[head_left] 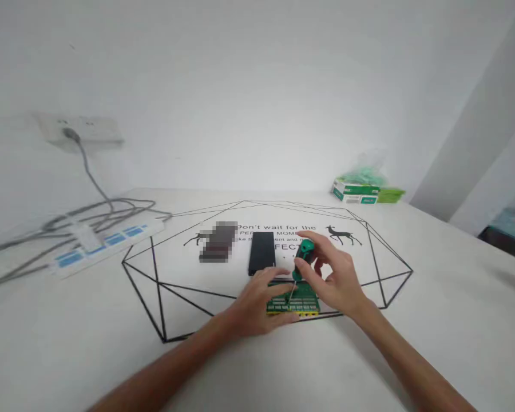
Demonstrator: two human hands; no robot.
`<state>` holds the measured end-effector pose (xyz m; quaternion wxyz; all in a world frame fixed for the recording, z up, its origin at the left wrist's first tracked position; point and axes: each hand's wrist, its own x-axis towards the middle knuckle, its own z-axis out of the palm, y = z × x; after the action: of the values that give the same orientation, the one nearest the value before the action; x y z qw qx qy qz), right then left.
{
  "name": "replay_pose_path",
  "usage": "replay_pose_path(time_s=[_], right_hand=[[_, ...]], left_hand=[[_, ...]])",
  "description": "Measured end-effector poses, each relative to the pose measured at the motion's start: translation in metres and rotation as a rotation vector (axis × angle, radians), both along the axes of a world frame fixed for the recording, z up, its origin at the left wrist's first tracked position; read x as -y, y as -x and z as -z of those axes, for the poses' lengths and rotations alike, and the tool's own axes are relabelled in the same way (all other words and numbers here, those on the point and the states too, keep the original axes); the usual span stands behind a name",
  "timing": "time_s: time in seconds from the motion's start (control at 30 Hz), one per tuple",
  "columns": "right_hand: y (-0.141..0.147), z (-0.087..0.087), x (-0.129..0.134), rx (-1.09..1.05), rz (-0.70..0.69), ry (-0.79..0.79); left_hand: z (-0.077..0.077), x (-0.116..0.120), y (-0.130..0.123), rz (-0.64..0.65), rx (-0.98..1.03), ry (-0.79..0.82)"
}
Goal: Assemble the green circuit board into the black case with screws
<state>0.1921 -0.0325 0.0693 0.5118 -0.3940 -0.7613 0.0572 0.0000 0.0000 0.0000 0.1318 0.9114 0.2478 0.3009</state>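
A green circuit board [306, 298] with yellow parts along its near edge lies on the table in front of me. My left hand [254, 304] grips it from the left, fingers over the top and thumb along the near edge. In my right hand [337, 277] is a screwdriver [304, 257] with a green and black handle, pinched between thumb and fingers. Its thin shaft slants down to the board, and the tip appears to meet the board's surface. Just beyond the board lies a flat black rectangular object [261, 252].
A pixelated dark item [218, 241] lies left of the black object. On the left are a white power strip [105, 243] and tangled grey cables [111, 209], one plugged into a wall socket [79, 130]. Green and white boxes [355, 191] stand at the back right.
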Motion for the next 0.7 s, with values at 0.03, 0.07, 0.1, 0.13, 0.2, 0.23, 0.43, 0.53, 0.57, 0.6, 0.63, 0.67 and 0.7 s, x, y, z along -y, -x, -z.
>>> replay_pose_path(time_s=[0.03, 0.07, 0.1, 0.13, 0.2, 0.23, 0.43, 0.53, 0.57, 0.6, 0.63, 0.67, 0.7], right_hand=[[-0.001, 0.001, 0.0, 0.004, -0.016, 0.013], [-0.001, 0.002, 0.001, 0.002, -0.032, 0.027], [-0.002, 0.003, 0.001, -0.005, -0.047, 0.044], [-0.003, 0.004, 0.001, -0.018, -0.061, 0.062], [-0.004, 0.005, 0.0, -0.061, -0.092, 0.109], [-0.004, 0.005, 0.0, -0.089, -0.101, 0.129], [-0.003, 0.008, -0.005, -0.165, -0.113, 0.225], [-0.001, 0.009, -0.008, -0.19, -0.09, 0.272], [0.0, 0.009, -0.008, -0.197, -0.083, 0.275], [0.001, 0.009, -0.009, -0.202, -0.081, 0.273], [0.002, 0.01, -0.009, -0.204, -0.085, 0.274], [0.003, 0.01, -0.008, -0.205, -0.095, 0.277], [0.004, 0.01, -0.008, -0.206, -0.109, 0.286]], left_hand=[[0.0, 0.002, -0.003, -0.007, 0.024, 0.012], [0.0, 0.004, -0.005, -0.011, 0.047, 0.024], [0.0, 0.006, -0.007, -0.013, 0.068, 0.039], [0.0, 0.007, -0.009, -0.009, 0.091, 0.055], [-0.001, 0.008, -0.011, 0.013, 0.134, 0.095], [-0.002, 0.007, -0.012, 0.02, 0.154, 0.11], [-0.004, 0.004, -0.013, 0.031, 0.216, 0.198], [-0.008, 0.004, -0.014, 0.026, 0.221, 0.243], [-0.01, 0.004, -0.014, 0.032, 0.22, 0.258], [-0.012, 0.004, -0.014, 0.042, 0.22, 0.274], [-0.015, 0.004, -0.014, 0.055, 0.22, 0.287], [-0.018, 0.004, -0.013, 0.071, 0.225, 0.302], [-0.02, 0.004, -0.013, 0.09, 0.23, 0.323]])
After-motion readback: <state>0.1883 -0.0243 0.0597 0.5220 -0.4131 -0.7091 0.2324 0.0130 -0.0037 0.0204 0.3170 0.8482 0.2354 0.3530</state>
